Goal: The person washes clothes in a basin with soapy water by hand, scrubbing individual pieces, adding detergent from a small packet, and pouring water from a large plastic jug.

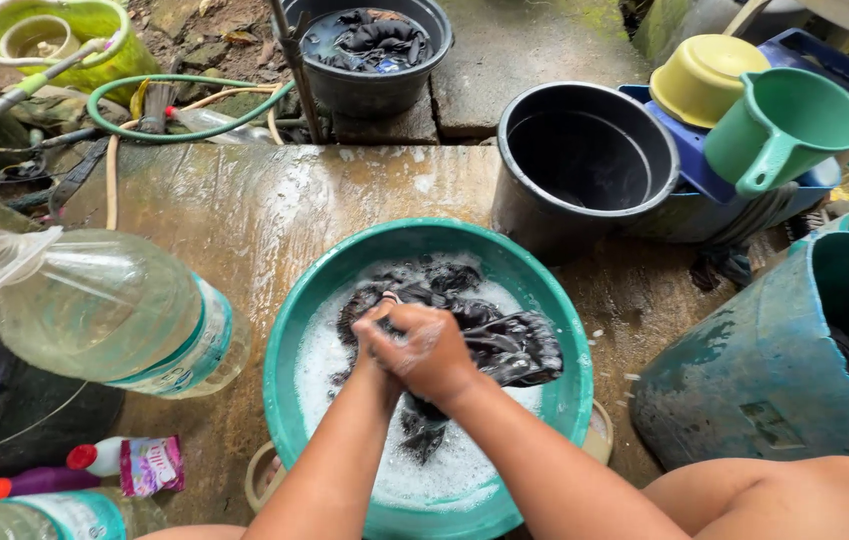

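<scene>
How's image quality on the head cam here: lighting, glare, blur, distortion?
Head view: soft, even daylight with no hard shadows; mild glare on the wet concrete slab and the clear plastic bottle; the clasped left hand and right hand look slightly blurred over the dark cloth; wide-angle bending stretches the teal basin and frame edges.

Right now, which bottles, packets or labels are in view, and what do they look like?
Large clear plastic bottle: lying on its side left of the teal basin, teal-and-white label band.
Small pink sachet: lower left, crumpled, pink and white.
Purple bottle with red cap: beside the sachet.
Second clear bottle: bottom left corner, teal-edged label.
</scene>
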